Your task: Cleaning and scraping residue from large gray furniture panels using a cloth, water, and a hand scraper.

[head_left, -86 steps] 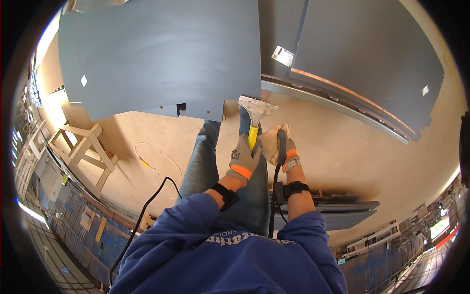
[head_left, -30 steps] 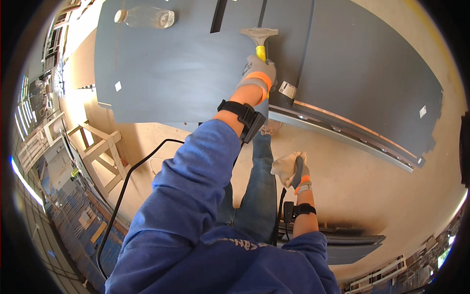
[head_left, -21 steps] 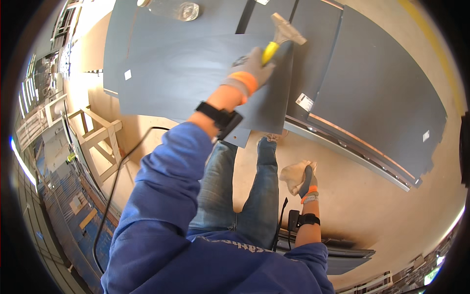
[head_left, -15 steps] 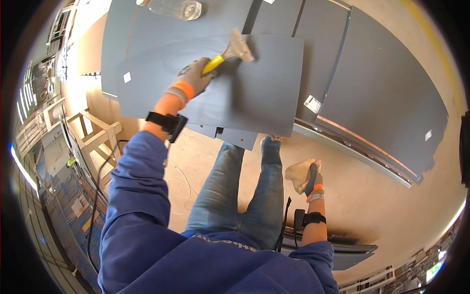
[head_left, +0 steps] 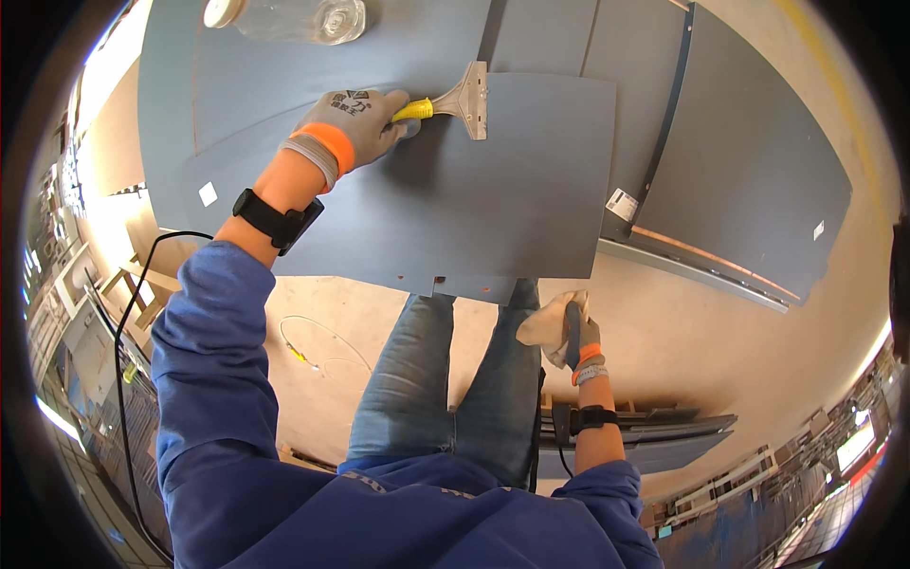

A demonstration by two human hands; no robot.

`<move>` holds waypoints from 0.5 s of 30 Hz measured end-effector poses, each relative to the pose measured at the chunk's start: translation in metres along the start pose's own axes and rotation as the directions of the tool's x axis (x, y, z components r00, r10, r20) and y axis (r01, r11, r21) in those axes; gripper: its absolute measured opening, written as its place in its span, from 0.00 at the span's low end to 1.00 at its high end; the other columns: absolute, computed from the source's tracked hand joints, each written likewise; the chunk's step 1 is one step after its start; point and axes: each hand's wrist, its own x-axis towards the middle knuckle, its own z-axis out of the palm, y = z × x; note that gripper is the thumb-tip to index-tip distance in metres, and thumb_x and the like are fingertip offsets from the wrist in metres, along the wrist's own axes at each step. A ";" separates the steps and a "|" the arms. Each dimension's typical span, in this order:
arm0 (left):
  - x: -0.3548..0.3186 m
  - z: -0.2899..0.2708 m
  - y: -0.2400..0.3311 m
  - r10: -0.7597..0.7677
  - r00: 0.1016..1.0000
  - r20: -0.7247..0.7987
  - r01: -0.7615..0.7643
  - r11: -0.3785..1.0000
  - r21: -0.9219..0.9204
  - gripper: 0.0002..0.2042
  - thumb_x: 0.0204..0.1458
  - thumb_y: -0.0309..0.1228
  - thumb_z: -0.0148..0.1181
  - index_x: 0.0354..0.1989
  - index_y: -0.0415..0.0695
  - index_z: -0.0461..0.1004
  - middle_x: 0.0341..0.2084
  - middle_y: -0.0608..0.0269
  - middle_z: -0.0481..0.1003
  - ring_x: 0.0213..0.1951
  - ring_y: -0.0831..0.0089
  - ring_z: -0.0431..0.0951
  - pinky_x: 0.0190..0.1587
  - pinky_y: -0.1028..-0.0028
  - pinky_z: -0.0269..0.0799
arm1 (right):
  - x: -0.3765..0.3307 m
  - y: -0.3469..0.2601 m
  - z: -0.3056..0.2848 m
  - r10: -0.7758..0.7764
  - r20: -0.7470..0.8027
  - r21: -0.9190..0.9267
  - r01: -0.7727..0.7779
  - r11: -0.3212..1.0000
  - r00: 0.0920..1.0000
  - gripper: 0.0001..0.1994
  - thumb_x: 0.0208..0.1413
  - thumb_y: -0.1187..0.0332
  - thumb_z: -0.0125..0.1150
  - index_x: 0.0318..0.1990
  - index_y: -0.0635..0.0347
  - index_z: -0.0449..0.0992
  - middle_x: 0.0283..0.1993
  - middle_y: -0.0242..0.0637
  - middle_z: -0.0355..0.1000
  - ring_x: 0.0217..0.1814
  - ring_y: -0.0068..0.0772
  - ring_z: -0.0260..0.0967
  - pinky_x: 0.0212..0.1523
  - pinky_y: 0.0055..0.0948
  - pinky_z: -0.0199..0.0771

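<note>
My left hand (head_left: 353, 125), in a grey glove with an orange cuff, is closed round the yellow handle of a wide-bladed scraper (head_left: 463, 100). The scraper's metal blade is over the dark grey panel (head_left: 512, 204), near its far edge; whether it touches the surface I cannot tell. Lower and to the right, off the panel's near edge, my right hand (head_left: 584, 334) grips a bunched beige cloth (head_left: 545, 324). That hand is gloved too, with its fingers partly hidden by the cloth.
A clear plastic bottle (head_left: 303, 17) lies at the far left on other grey panels. More grey panels (head_left: 749, 161) spread to the right, with a metal rail (head_left: 701, 272) along their near edge. Flat sheets (head_left: 654, 441) stand low beside my right forearm. A thin cable (head_left: 118, 379) runs by my left arm.
The scraper in my left hand has turned, its blade now standing almost straight across the panel. My right hand has shifted slightly left with the cloth. The view has shifted.
</note>
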 end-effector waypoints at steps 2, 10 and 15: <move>0.004 0.001 0.005 0.004 1.000 0.018 -0.004 1.000 0.000 0.16 0.55 0.45 0.47 0.44 0.47 0.66 0.31 0.53 0.74 0.35 0.54 0.75 0.38 0.61 0.70 | -0.005 0.002 0.012 0.070 0.016 0.043 -0.071 0.997 0.997 0.27 0.49 0.49 0.58 0.45 0.68 0.72 0.38 0.40 0.72 0.38 0.31 0.69 0.39 0.29 0.69; 0.002 -0.004 0.005 0.073 0.997 0.007 -0.073 0.997 0.030 0.13 0.53 0.42 0.49 0.39 0.46 0.64 0.30 0.55 0.74 0.34 0.55 0.75 0.37 0.62 0.70 | -0.011 0.007 0.022 0.094 -0.017 0.048 -0.093 0.995 0.995 0.28 0.49 0.49 0.57 0.46 0.68 0.71 0.40 0.41 0.73 0.39 0.33 0.70 0.40 0.30 0.70; 0.019 0.004 0.024 0.138 0.987 -0.081 -0.138 0.990 0.003 0.14 0.52 0.42 0.50 0.39 0.46 0.64 0.29 0.55 0.74 0.34 0.54 0.75 0.36 0.61 0.70 | -0.014 0.004 0.018 0.119 -0.078 0.047 -0.116 0.992 0.990 0.31 0.49 0.46 0.56 0.46 0.70 0.71 0.40 0.42 0.73 0.39 0.35 0.70 0.40 0.30 0.70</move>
